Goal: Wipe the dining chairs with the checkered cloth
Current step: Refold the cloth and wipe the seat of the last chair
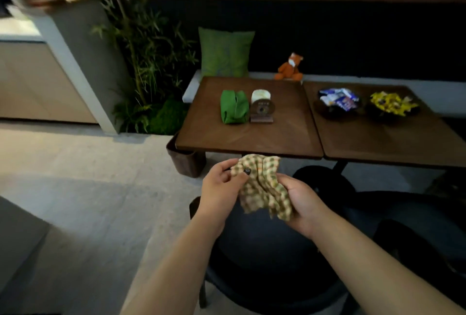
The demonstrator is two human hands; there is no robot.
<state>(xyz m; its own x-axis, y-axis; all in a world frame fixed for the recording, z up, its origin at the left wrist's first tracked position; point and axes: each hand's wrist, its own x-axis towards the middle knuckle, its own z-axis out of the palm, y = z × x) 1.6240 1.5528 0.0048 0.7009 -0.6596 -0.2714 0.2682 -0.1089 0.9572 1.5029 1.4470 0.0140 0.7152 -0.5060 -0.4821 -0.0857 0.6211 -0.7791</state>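
The checkered cloth (262, 186), yellow-green and crumpled, hangs between both hands just in front of the near table edge. My left hand (222, 186) pinches its upper left corner with thumb and fingers. My right hand (302, 201) grips its lower right part, fingers curled under the fabric. Directly below my arms stands a dark round dining chair (264, 259), its seat facing up. A second dark chair (413, 226) stands to the right, partly cut off by my right forearm.
Two brown wooden tables (252, 138) stand side by side ahead, bearing a green pouch (233, 106), a round holder (262, 108) and two bowls of wrapped snacks (339, 103). Behind are a bench with a green cushion (225, 53) and a toy fox (290, 67). Plants (146, 62) and a brown bin (186, 161) stand at left.
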